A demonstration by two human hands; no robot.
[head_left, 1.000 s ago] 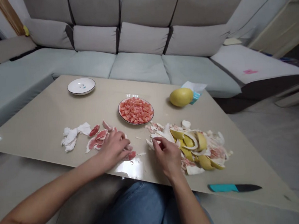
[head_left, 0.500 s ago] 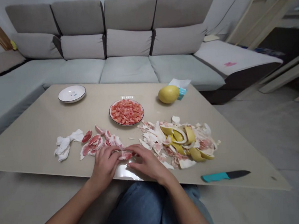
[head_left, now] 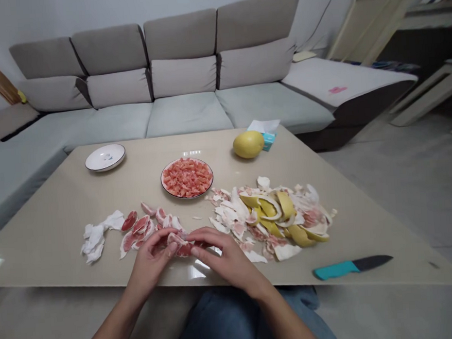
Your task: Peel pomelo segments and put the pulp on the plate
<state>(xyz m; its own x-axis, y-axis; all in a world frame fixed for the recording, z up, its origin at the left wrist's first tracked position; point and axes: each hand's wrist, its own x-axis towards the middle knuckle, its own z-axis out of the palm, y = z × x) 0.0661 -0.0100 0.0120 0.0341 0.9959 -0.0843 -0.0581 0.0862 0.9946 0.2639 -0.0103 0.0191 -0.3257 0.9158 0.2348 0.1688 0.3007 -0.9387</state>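
Note:
Between my two hands is a red pomelo segment (head_left: 184,249) with pale membrane on it. My left hand (head_left: 154,254) pinches its left end between thumb and fingers. The fingers of my right hand (head_left: 220,250) close on its right end. Just beyond my left hand lie several more pomelo segments (head_left: 139,228), some with white pith. Past my hands, a dark-rimmed plate (head_left: 163,186) holds a heap of peeled red pomelo flesh (head_left: 188,177). A spread of yellow rind and white peel scraps (head_left: 270,215) lies right of my right hand.
A knife (head_left: 352,267) with a turquoise handle lies near the table's front right edge. A whole yellow pomelo (head_left: 248,144) sits by a tissue pack (head_left: 268,140) at the back. Crumpled white tissue (head_left: 94,241) and a white plate (head_left: 98,161) are on the left. A sofa (head_left: 187,113) stands behind.
My hands have lifted the pomelo segment slightly and turned it, with both thumbs now pressed against it. The view has tilted and shifted a little.

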